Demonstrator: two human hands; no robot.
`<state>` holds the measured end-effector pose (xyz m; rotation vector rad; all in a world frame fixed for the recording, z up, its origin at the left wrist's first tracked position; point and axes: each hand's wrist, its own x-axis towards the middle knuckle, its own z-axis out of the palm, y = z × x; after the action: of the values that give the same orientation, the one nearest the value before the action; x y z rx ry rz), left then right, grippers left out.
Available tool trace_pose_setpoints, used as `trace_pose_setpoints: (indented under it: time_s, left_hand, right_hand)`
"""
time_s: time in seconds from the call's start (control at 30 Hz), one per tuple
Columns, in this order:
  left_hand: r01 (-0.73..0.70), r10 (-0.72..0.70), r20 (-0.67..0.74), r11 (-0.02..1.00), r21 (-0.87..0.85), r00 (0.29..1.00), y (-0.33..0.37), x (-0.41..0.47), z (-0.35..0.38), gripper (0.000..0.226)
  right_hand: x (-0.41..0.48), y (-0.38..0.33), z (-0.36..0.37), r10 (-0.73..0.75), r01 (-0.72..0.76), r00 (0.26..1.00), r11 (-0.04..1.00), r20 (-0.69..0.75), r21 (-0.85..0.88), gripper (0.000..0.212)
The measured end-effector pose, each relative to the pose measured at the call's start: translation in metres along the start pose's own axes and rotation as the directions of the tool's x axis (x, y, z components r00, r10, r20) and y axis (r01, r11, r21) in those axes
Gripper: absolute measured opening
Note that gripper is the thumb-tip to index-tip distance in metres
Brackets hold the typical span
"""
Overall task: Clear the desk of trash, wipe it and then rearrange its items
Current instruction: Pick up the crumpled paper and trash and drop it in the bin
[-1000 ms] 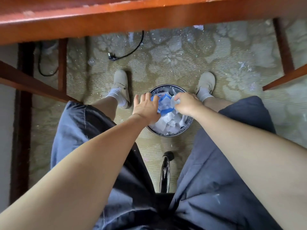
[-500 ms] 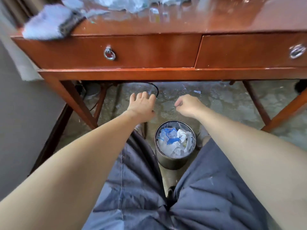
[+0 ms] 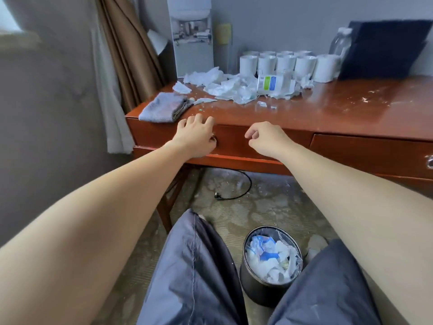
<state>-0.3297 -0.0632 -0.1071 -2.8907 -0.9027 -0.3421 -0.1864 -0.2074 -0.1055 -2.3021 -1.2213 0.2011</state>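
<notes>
Rising from bin point(image 3: 273, 261) to desk point(image 3: 328, 113) edge, left hand point(image 3: 195, 134) spread empty, right hand point(image 3: 267, 138) loosely curled, empty

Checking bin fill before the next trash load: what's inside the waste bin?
The waste bin on the floor holds crumpled white tissue and a blue-and-white wrapper, up to about the rim, inside a clear liner. Anything beneath that top layer is covered.

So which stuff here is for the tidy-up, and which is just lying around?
For the job:
- crumpled tissues heaped on the desk
- grey cloth at the desk's left corner, for wiping
- trash bin on the floor, nearly full
- white mugs, to rearrange
- left hand and right hand, both empty

Just lying about:
- curtain
- power cord under the desk
</notes>
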Motion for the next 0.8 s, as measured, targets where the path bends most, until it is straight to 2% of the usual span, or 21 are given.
trace_pose_setpoints:
  time_s: [0.13, 0.23, 0.37, 0.57, 0.67, 0.8]
  left_hand:
    - [0.051, -0.051, -0.014, 0.999, 0.001, 0.999, -0.028, 0.035, -0.028, 0.062]
    - [0.086, -0.086, -0.014, 0.996, -0.011, 0.996, -0.048, 0.073, -0.037, 0.058]
    - [0.170, -0.165, 0.048, 0.978, -0.124, 0.985, -0.071, 0.129, -0.037, 0.058]
    - [0.289, -0.244, 0.217, 0.935, -0.205, 0.945, -0.107, 0.210, -0.004, 0.064]
    - [0.352, -0.293, 0.242, 0.901, -0.253, 0.925, -0.129, 0.250, 0.017, 0.069]
    - [0.383, -0.322, 0.257, 0.893, -0.236, 0.911, -0.156, 0.295, 0.045, 0.061]
  right_hand:
    - [0.042, -0.017, -0.017, -0.029, 0.029, 1.000, 1.000, -0.008, -0.004, 0.028]
    - [0.081, -0.021, -0.026, 0.000, 0.000, 1.000, 1.000, -0.018, -0.030, 0.038]
    - [0.141, -0.017, -0.030, 0.068, -0.071, 0.997, 0.993, -0.030, -0.093, 0.048]
    - [0.230, -0.014, -0.014, 0.159, -0.161, 0.987, 0.983, -0.031, -0.083, 0.065]
    - [0.273, -0.008, 0.001, 0.164, -0.165, 0.986, 0.982, -0.022, -0.093, 0.067]
    - [0.317, 0.006, 0.018, 0.164, -0.162, 0.986, 0.979, 0.003, -0.123, 0.073]
